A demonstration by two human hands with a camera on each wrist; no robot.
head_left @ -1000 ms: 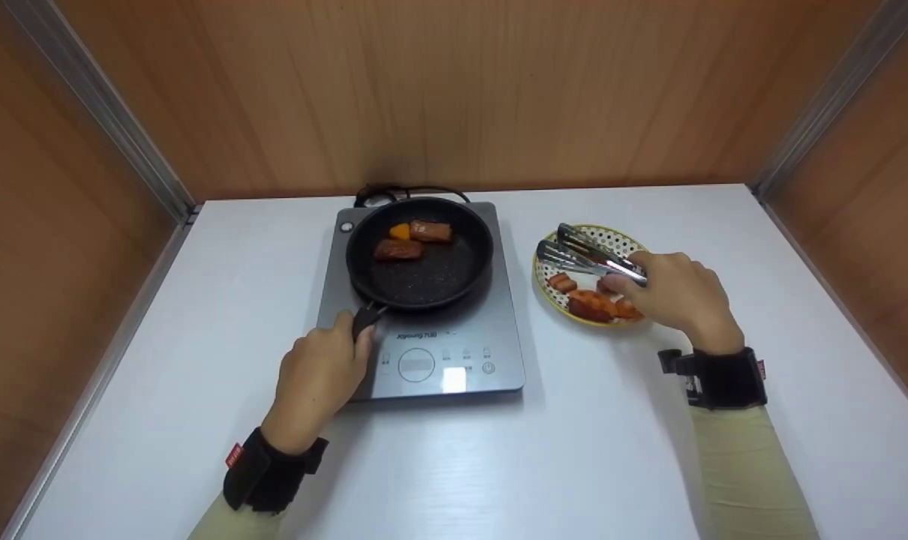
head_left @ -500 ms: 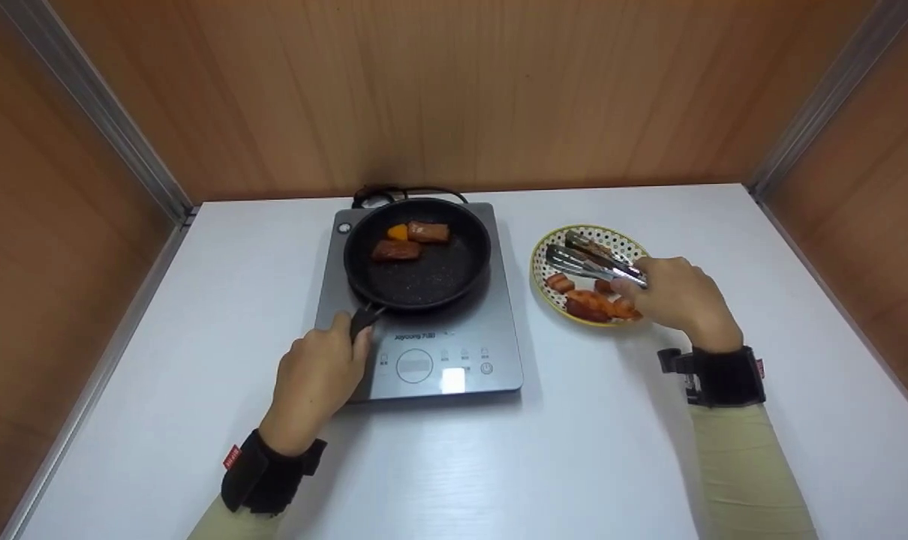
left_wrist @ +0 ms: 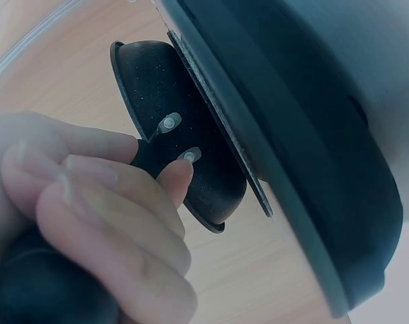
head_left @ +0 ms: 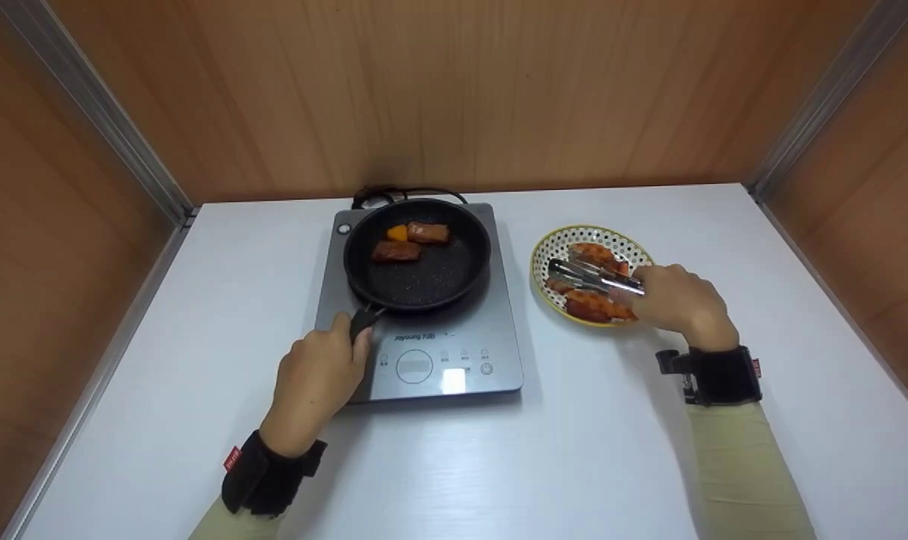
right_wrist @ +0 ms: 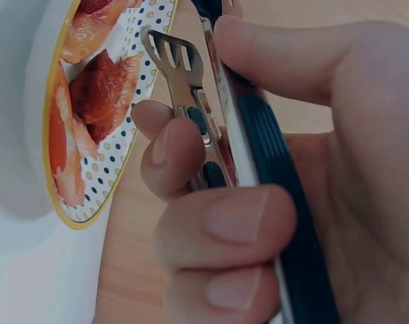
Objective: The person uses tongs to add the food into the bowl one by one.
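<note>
A black frying pan (head_left: 424,285) sits on a flat silver cooktop (head_left: 510,352), its handle gripped by my left hand (head_left: 319,379). Two brown meat pieces (head_left: 396,251) and a small orange piece (head_left: 398,233) lie in the pan's far left part. To the right, my right hand (head_left: 679,300) holds metal tongs (head_left: 600,279) over a polka-dotted plate (head_left: 625,244) with a yellow rim. Reddish cooked slices (head_left: 593,306) lie on that plate, partly covered by the tongs. In the right wrist view, fingers wrap the tongs' dark ridged handle (right_wrist: 272,155), and one slotted tip (right_wrist: 181,57) shows.
White tabletop (head_left: 439,465) extends in front of the cooktop and around the plate. Wooden panels (head_left: 454,90) stand behind and on both sides. A black cord (head_left: 428,189) runs behind the cooktop along the back edge.
The tongs have dropped toward the near part of the plate and their two arms have come closer together. My right hand has shifted slightly nearer me. The left hand and pan stay in place.
</note>
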